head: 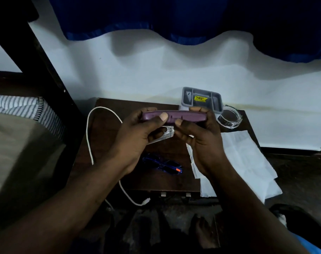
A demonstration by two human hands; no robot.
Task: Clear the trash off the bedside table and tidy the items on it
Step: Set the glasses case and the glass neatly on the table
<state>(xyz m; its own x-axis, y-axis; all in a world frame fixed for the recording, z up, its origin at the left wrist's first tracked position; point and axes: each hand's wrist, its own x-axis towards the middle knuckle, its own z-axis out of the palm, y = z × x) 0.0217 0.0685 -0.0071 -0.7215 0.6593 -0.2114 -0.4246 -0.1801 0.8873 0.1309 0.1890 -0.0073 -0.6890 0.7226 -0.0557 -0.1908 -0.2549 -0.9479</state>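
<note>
Squarely in the middle of the frame, a long purple case (174, 116) was held level above the dark wooden bedside table (165, 149), gripped at both ends. The left hand (137, 136) had its thumb pressed on the near side and its fingers curled over the far edge; the right hand (201, 140) pinched the other end in the same way — thumb in front, fingers wrapped behind.

Just beneath the hands a crinkled clear wrapper (167, 132) lay on the tabletop. Lower in the frame, near the table's front edge, sat a pair of blue glasses (163, 165) with an orange mark on one arm. A white cable (88, 129) looped over the table's left edge and trailed down to the floor at lower centre.

Toward the right, sheets of white paper (247, 158) hung over the table's side. Above them stood a clear glass ashtray (229, 117), and just beside it — against the pale wall — a gray divided tray (185, 102) with a yellow sticker inside. Striped bedding (18, 105) showed at the left, and a blue curtain (174, 15) across the top.
</note>
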